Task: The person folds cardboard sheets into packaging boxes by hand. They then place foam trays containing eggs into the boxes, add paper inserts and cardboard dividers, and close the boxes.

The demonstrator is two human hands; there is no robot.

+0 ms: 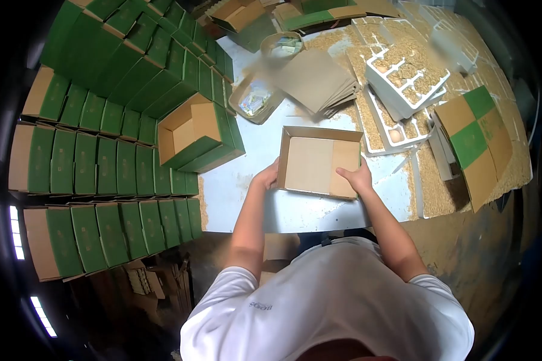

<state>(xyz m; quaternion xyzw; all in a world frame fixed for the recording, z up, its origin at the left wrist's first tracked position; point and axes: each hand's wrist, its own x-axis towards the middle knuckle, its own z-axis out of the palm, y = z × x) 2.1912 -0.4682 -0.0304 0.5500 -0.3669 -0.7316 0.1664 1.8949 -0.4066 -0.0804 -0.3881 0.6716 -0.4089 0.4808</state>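
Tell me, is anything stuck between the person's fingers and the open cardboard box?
No, nothing visible is in the way. The left fingers are at the left side of the open cardboard box, and the right fingers grip its right side, with the thumb reaching inside.

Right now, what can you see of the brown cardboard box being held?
The shallow, rectangular brown cardboard box opens upward, showing low walls and a floor with a wide paler part and a tanner strip at right. The bare left hand holds its left side, the bare right hand its right, thumb inside. Whether it touches the pale, flat tabletop beneath, I can't tell.
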